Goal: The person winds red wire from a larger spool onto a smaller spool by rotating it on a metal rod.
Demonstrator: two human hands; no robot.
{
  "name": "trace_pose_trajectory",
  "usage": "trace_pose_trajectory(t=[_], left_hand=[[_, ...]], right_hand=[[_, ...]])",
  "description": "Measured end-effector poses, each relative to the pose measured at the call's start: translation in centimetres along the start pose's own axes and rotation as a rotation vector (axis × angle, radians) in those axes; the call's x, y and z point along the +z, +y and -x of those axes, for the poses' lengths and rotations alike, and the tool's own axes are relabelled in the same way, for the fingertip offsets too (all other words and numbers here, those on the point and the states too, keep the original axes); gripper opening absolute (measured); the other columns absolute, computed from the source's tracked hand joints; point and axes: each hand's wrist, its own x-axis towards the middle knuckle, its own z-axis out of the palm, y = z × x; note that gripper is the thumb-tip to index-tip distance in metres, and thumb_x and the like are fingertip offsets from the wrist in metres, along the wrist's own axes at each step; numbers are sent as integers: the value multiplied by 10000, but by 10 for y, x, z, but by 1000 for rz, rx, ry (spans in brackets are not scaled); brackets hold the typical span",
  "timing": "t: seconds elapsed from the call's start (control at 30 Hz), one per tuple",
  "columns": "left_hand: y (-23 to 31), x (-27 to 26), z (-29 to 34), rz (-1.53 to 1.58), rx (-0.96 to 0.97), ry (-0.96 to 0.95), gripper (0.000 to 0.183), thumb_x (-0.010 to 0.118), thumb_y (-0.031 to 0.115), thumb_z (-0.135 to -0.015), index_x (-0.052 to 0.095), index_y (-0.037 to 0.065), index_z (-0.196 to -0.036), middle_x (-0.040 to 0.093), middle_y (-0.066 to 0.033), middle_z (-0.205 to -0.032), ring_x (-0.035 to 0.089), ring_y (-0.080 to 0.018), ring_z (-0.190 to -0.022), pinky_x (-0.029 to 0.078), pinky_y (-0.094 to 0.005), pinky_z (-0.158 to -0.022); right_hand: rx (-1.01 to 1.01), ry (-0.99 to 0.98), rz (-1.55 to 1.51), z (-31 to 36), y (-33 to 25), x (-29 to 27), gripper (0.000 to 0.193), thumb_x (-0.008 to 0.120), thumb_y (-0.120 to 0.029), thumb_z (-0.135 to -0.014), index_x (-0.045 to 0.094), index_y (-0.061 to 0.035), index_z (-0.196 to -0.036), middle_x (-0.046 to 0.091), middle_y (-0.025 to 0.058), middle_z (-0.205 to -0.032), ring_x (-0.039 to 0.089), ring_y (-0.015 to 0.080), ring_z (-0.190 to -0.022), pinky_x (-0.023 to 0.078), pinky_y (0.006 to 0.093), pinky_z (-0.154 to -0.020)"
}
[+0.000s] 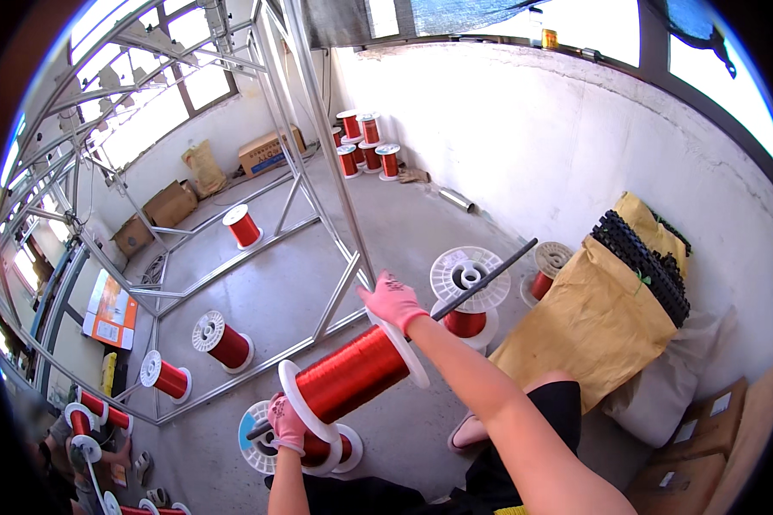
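A large spool of red wire (352, 373) with white flanges is held tilted in front of me, its right end higher. A dark rod (511, 260) runs through its core and sticks out at both ends. My left hand (287, 424), in a pink glove, is closed round the rod's lower end beside the left flange. At the top of the right flange is my right hand (393, 302), also gloved in pink, gripping the rim; its fingertips are partly hidden. Below my left hand, another wire spool (259, 436) lies on the floor, partly covered.
A metal frame (232, 266) stands ahead and left, with several spools around it. An upright spool (470, 279) is to my right, near a yellow woven sack (575, 322). Spools are stacked (369, 146) by the far wall. At lower left, a person's legs (77, 489) show.
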Motion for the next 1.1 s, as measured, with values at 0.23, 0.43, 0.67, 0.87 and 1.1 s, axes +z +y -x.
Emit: trace_pose_trajectory(t=[0.23,0.43,0.67,0.87,1.1], left_hand=[[6,-12,1,24,-37,-39,210,539,251,-700,663,83,-682,649,-115,-716,620,-252,-794,413,-349,-933],[17,-21,-8,-68,-95,-129,178,591,220,-662,663,62,-703,643,-140,-718,620,-284,-762,455,-369,-840],[9,-10,-1,-7,-33,40,197,580,241,-681,679,80,-737,656,-124,-750,618,-266,-796,440,-363,-869],[2,-3,2,-7,-113,-50,179,572,237,-684,677,93,-702,657,-105,-721,624,-242,-785,439,-342,-869],[4,-4,0,-27,-39,7,200,566,264,-678,672,94,-674,655,-102,-701,625,-250,-775,428,-348,-887]], right_hand=[[-33,-161,-228,49,26,16,453,456,-333,-904,476,43,-1154,589,257,-1017,536,397,-1019,432,436,-857],[75,-321,578,216,193,73,468,450,-256,-889,407,37,-1251,495,254,-1197,487,347,-1115,352,416,-973],[-49,-61,204,207,248,113,432,494,-317,-871,447,11,-1148,558,199,-1078,537,340,-1027,426,432,-863],[119,-208,104,208,196,78,489,501,-354,-864,435,3,-1193,556,216,-1127,548,370,-1013,430,439,-863],[167,-212,45,207,184,60,417,437,-348,-901,478,-17,-1152,570,213,-1097,560,396,-962,445,441,-826]])
